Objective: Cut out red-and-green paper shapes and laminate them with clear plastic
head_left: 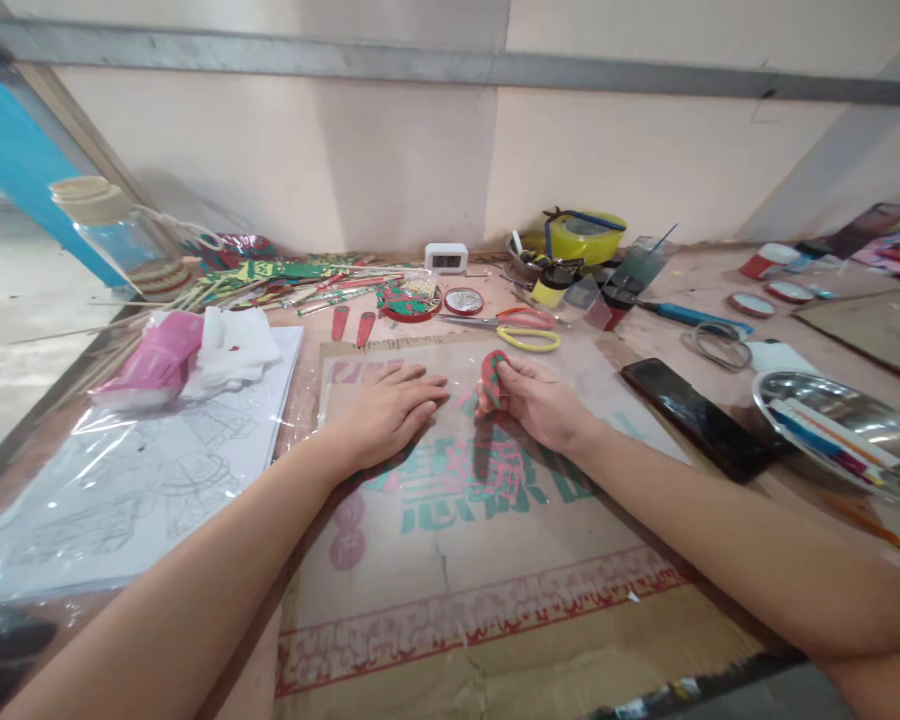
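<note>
Head view: right hand (536, 400) grips a red piece (493, 379); left hand (390, 410) lies flat, released, on open cardboard (495, 560).

Left hand (390, 410) flat, palm down; right hand (534, 398) curled, fingers pinched.

1. The flattened cardboard (495, 560) on the surface carried large green printed characters, partly hidden by the hands and too smeared to be read.
2. Red printed marks stood on the same cardboard near its left edge, and a red patterned band ran across its lower part; none of it was legible as text.
3. The small white clock (446, 258) at the back wall had a display, but its digits were too small to tell.
4. The sheet under plastic (142, 480) showed line drawings only, with no readable words.
</note>
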A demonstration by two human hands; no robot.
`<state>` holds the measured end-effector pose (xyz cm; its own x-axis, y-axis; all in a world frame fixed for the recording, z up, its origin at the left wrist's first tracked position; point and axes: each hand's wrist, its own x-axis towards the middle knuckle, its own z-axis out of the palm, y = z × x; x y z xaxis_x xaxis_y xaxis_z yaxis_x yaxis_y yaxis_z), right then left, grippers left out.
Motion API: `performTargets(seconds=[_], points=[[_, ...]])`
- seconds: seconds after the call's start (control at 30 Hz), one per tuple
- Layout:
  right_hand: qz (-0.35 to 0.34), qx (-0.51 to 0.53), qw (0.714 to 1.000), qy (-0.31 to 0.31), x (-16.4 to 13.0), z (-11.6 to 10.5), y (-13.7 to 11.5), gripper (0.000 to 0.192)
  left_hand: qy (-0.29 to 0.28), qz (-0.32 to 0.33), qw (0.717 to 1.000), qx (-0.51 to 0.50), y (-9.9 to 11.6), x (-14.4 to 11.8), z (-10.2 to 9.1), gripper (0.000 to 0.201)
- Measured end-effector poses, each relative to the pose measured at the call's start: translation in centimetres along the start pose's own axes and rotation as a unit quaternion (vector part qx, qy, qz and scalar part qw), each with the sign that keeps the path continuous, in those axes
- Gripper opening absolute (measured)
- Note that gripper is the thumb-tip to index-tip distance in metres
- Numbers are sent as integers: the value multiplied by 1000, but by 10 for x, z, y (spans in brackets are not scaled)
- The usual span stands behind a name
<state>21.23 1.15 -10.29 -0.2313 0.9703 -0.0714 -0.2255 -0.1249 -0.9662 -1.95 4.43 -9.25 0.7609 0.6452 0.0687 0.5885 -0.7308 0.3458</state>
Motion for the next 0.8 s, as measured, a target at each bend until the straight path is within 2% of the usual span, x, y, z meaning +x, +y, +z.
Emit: performTargets(seconds=[0.17, 0.3, 0.43, 0.5, 0.6, 0.7, 0.8], points=[[48, -10, 997, -60, 2, -5, 4, 44, -29, 22, 999, 37, 4, 1, -2, 46], [106, -38, 983, -147, 0, -14, 0, 46, -5, 77, 996, 50, 14, -3, -8, 41], [133, -78, 968, -200, 0, -22, -11, 44, 3, 116, 992, 49, 20, -6, -9, 38], [126, -134, 960, -213, -3, -20, -20, 43, 7, 100, 993, 63, 19, -6, -8, 40], [75, -190, 955, -215, -12, -6, -34, 43, 5, 73, 994, 78, 16, -4, -5, 41], [37, -161, 960, -227, -20, 11, -37, 45, 7, 55, 995, 86, 13, -2, -2, 41], [39, -119, 969, -211, -18, 20, -26, 49, 24, 55, 995, 83, 10, -1, 1, 39]])
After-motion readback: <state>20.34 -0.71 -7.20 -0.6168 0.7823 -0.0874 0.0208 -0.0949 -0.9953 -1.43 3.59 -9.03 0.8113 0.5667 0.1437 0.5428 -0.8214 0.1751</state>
